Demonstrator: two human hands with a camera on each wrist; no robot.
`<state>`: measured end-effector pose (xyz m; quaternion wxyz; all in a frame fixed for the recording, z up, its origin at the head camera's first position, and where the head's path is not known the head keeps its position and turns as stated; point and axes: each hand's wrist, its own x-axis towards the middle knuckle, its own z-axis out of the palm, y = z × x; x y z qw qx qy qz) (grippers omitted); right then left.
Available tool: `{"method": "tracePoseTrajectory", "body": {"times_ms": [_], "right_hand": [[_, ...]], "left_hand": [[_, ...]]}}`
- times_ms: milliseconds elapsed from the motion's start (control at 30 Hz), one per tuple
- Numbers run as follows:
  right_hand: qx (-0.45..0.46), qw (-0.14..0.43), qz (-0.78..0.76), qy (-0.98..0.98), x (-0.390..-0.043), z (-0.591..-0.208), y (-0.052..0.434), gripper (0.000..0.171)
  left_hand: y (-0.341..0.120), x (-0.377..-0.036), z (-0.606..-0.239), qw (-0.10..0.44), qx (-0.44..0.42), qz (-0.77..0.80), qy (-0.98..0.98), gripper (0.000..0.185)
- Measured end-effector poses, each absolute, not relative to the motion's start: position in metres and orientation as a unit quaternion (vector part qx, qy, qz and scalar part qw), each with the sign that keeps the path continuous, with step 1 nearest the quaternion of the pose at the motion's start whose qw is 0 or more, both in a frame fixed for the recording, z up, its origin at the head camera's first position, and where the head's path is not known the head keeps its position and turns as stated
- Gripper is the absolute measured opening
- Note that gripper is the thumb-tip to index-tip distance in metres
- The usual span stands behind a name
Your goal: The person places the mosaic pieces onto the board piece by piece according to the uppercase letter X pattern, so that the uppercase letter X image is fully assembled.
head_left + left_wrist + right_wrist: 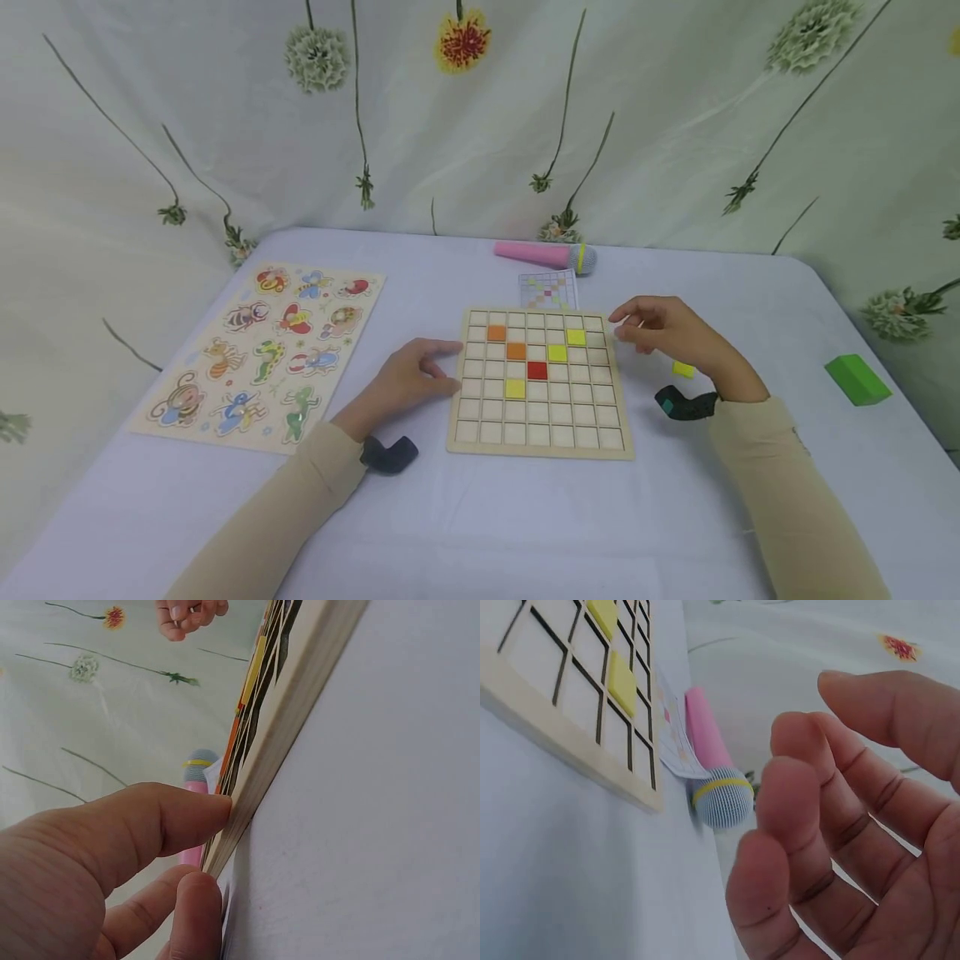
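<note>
A wooden grid board [540,435] lies flat on the white table. Two orange tiles [497,333], one red tile [537,370] and three yellow tiles [515,389] sit in its cells. My left hand [412,371] touches the board's left edge, thumb and forefinger spread apart; the left wrist view has the thumb [187,821] against the rim. Just off the board's upper right edge, my right hand [663,327] hovers with loosely bent fingers. Nothing shows between those fingers [787,799] in the right wrist view. A loose yellow tile [682,368] lies under the right forearm side.
Behind the board are a small printed pattern card [547,287] and a pink toy microphone [540,253]. A puzzle board with insect pictures [262,354] lies at the left. At the far right stands a green block [857,380]. A flowered cloth [675,125] hangs behind the table.
</note>
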<state>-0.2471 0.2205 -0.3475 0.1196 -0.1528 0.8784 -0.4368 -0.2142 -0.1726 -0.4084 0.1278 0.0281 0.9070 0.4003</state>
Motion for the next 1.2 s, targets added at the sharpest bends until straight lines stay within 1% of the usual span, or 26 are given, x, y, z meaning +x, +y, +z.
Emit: {"method": "tracePoseTrajectory", "body": {"times_ms": [200, 400, 633, 800, 1000, 1200], "right_hand": [[-0.102, 0.123, -0.432, 0.888, -0.253, -0.346, 0.259, 0.04], [-0.076, 0.118, -0.401, 0.905, -0.253, -0.346, 0.3, 0.043], [-0.023, 0.15, -0.422, 0.894, -0.254, -0.359, 0.334, 0.05], [-0.004, 0.168, -0.432, 0.886, -0.252, -0.371, 0.347, 0.054], [0.003, 0.151, -0.426, 0.892, -0.247, -0.382, 0.354, 0.055], [-0.016, 0.158, -0.423, 0.892, -0.249, -0.389, 0.359, 0.057]], "left_hand": [[-0.172, -0.213, -0.406, 0.13, 0.028, 0.399, 0.907, 0.063], [-0.171, -0.214, -0.405, 0.129, 0.032, 0.399, 0.907, 0.064], [-0.173, -0.216, -0.41, 0.13, 0.031, 0.398, 0.908, 0.065], [-0.174, -0.216, -0.411, 0.128, 0.032, 0.399, 0.907, 0.064], [-0.173, -0.216, -0.412, 0.126, 0.034, 0.401, 0.907, 0.064], [-0.173, -0.216, -0.411, 0.124, 0.034, 0.398, 0.908, 0.064]]}}
